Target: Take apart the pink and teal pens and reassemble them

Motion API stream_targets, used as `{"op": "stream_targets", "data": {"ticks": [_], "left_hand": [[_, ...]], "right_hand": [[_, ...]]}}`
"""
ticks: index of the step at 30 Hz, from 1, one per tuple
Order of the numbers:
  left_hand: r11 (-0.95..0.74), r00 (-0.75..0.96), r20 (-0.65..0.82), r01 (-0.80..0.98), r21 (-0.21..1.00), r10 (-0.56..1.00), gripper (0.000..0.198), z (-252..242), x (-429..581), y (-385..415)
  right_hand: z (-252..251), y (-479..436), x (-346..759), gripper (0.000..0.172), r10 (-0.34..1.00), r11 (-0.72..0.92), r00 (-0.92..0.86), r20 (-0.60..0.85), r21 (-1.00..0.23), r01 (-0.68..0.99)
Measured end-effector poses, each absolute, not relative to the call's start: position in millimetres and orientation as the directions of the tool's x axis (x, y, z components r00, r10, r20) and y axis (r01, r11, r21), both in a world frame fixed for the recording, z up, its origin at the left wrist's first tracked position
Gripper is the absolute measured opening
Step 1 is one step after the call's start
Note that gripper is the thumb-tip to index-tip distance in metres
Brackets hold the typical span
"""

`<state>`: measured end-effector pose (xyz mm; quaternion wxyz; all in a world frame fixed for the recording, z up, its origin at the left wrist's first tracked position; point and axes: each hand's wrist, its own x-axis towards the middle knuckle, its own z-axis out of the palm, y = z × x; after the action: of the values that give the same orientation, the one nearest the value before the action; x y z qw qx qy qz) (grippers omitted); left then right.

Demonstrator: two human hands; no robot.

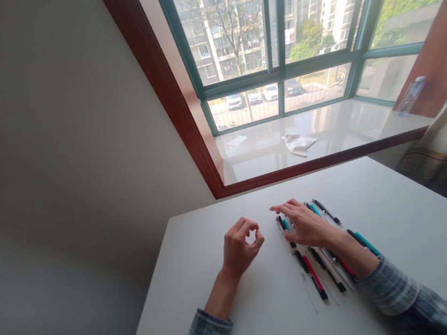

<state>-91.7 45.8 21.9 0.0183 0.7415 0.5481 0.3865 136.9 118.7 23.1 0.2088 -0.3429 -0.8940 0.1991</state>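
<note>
My left hand (238,247) is raised over the white table (205,288), its thumb and index fingertips pinched into a ring. Whatever lies between those fingertips, if anything, is too small to make out. Over a group of disassembled pens, my right hand (309,226) has its fingers spread, the index pointing left and the thumb close to a black-and-teal pen part (288,227). Nearest me are a red-and-black pen barrel (316,278), a black-and-white pen part (328,269) and a thin refill (309,293). Teal barrels (367,243) lie right of my wrist; my right forearm covers some parts.
Behind the table, a windowsill (263,157) holds a crumpled white cloth (299,144), a paper slip (237,141) and a clear bottle (411,96). A grey wall (64,153) is on the left, and a curtain (442,137) hangs at the right.
</note>
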Motion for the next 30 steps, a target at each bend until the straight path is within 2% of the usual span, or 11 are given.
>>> {"op": "stream_targets", "data": {"ticks": [11, 21, 30], "left_hand": [[-0.371, 0.072, 0.516, 0.779, 0.505, 0.854, 0.013, 20.7, -91.7, 49.2], [-0.367, 0.095, 0.487, 0.783, 0.502, 0.868, 0.013, 21.0, -89.1, 45.1], [-0.371, 0.09, 0.48, 0.762, 0.532, 0.873, 0.012, 20.4, -88.6, 43.9]], "right_hand": [[21.5, 123.0, 136.8, 0.071, 0.711, 0.667, -0.668, 0.22, -0.512, 0.541], [15.8, 122.7, 136.0, 0.063, 0.723, 0.655, -0.654, 0.222, -0.52, 0.548], [13.8, 121.8, 134.3, 0.063, 0.732, 0.646, -0.638, 0.237, -0.538, 0.542]]}}
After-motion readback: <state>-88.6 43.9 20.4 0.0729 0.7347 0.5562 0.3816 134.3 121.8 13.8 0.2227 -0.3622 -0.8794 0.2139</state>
